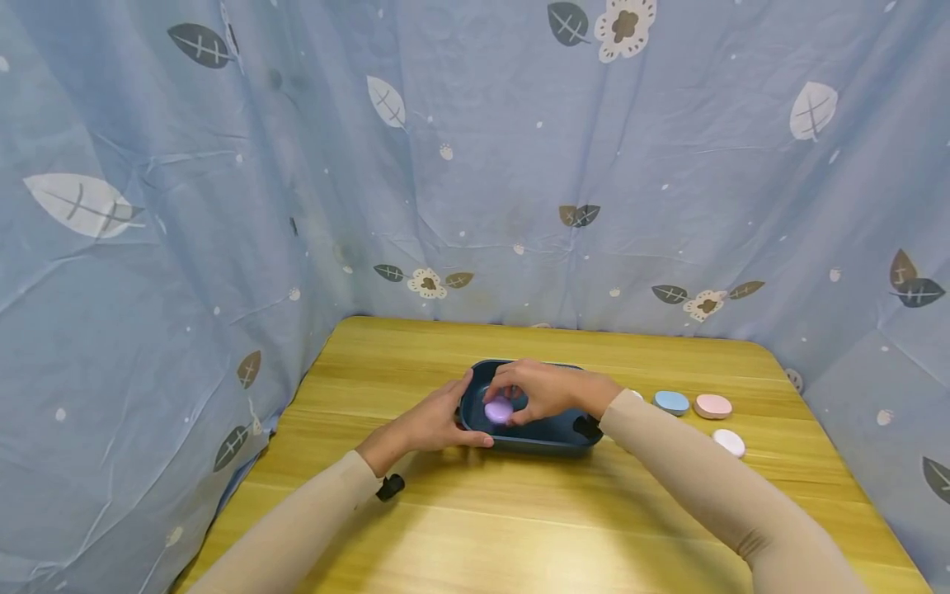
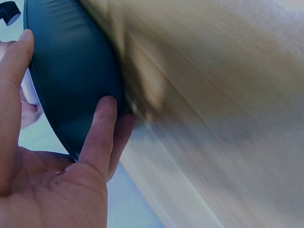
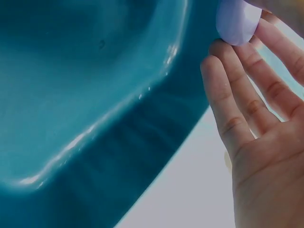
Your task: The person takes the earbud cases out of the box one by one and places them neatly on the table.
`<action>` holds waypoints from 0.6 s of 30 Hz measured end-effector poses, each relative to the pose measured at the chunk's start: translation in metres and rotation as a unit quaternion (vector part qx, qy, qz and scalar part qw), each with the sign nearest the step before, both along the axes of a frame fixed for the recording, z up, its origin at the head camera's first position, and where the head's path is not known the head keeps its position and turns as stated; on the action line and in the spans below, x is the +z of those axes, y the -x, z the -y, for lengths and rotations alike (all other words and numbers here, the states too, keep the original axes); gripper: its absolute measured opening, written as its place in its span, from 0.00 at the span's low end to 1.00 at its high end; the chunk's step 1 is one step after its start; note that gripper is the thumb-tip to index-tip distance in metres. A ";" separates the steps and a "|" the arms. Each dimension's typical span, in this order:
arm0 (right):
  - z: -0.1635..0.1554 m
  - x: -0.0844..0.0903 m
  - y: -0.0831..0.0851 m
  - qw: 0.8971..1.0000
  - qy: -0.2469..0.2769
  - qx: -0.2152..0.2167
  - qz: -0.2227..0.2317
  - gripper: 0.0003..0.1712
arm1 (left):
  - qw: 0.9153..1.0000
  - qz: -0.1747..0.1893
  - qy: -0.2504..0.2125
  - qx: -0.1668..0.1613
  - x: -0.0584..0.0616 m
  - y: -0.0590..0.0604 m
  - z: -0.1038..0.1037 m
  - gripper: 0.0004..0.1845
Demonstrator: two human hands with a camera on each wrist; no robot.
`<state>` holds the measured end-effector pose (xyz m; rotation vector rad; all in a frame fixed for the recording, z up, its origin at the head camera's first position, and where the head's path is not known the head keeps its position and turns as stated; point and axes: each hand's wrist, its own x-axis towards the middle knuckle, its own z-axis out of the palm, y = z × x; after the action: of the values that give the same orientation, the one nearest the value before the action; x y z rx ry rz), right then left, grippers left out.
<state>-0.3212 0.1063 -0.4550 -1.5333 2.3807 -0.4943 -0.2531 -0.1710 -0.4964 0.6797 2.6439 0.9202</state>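
A small dark blue plastic basin stands on the wooden table. My left hand grips its left end, thumb along the near side; in the left wrist view, fingers lie against the outer wall. Inside the basin, toward its left end, my right hand pinches a purple soap bar between thumb and fingertips. From the right wrist view, the smooth, rounded purple soap bar shows at the fingertips, beside the basin's glossy inner wall.
Right of the basin lie a blue soap bar, a pink one and a round white one. Another white piece peeks out behind the right wrist. A patterned blue curtain surrounds the wooden table.
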 end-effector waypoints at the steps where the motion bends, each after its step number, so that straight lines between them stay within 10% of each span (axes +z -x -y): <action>1: -0.004 0.000 -0.001 1.000 0.005 -0.002 -0.001 0.24 | 1.000 0.003 0.004 0.005 0.000 0.000 0.000 0.72; 18: -0.087 0.011 -0.024 0.996 0.065 -0.061 -0.002 0.24 | 0.999 0.009 0.022 0.024 0.001 0.000 -0.001 0.74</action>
<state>-0.2973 0.1934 -0.4438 -1.4462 2.5016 -0.6845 -0.2528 -0.1702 -0.4959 0.5964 2.6676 0.8729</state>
